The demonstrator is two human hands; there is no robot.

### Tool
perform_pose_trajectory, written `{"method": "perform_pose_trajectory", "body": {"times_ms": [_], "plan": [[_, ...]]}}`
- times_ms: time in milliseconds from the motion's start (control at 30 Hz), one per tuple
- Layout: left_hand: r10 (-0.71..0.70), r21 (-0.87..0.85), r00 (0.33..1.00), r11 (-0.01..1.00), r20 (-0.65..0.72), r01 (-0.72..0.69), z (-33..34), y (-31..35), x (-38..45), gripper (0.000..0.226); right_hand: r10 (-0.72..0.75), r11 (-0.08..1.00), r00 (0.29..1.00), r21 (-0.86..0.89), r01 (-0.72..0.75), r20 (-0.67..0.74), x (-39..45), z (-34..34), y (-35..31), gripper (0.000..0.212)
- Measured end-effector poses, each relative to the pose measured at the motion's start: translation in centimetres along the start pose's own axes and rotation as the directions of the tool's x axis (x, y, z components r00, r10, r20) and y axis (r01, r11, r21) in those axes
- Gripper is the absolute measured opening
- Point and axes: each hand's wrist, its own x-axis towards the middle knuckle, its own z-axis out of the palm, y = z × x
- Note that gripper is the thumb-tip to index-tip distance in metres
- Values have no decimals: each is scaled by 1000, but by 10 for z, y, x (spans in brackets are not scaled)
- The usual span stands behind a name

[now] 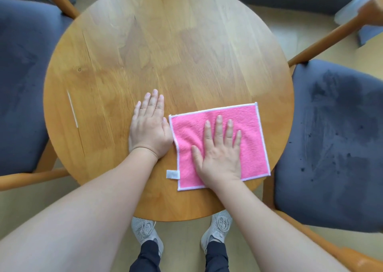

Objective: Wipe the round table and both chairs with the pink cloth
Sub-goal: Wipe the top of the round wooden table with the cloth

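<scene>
The round wooden table [165, 53] fills the middle of the view. A pink cloth [250, 126] with white edging lies spread flat on its near right part. My right hand [219, 147] presses flat on the cloth with straight, spread fingers. Just left of the cloth, my left hand [150, 126] rests flat on the bare wood, fingers together. One chair with a dark grey seat [22, 80] stands at the left, the other chair [335, 143] at the right.
A thin white stick [72, 110] lies on the table's left part. A white label [173, 174] sticks out of the cloth's near left corner. My feet in grey shoes [145, 232] stand on the pale floor under the table's near edge.
</scene>
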Motion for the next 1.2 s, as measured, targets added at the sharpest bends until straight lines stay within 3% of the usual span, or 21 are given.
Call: {"method": "perform_pose_trajectory", "body": {"times_ms": [167, 433, 867, 1200], "plan": [[-13, -20, 999, 1000, -42, 12, -1, 1, 0, 61, -152, 988, 988, -30, 153, 25, -5, 6, -21, 67], [-48, -9, 998, 999, -38, 48, -1, 1, -2, 60, -217, 976, 975, -19, 217, -34, 7, 0, 7, 67], [-46, 44, 999, 998, -21, 47, 0, 0, -3, 64, 59, 996, 997, -62, -61, -43, 82, -34, 95, 78], [-110, -16, 992, 994, -63, 109, -1, 2, -2, 63, 281, 960, 955, 33, -279, -96, 118, -46, 123, 78]]}}
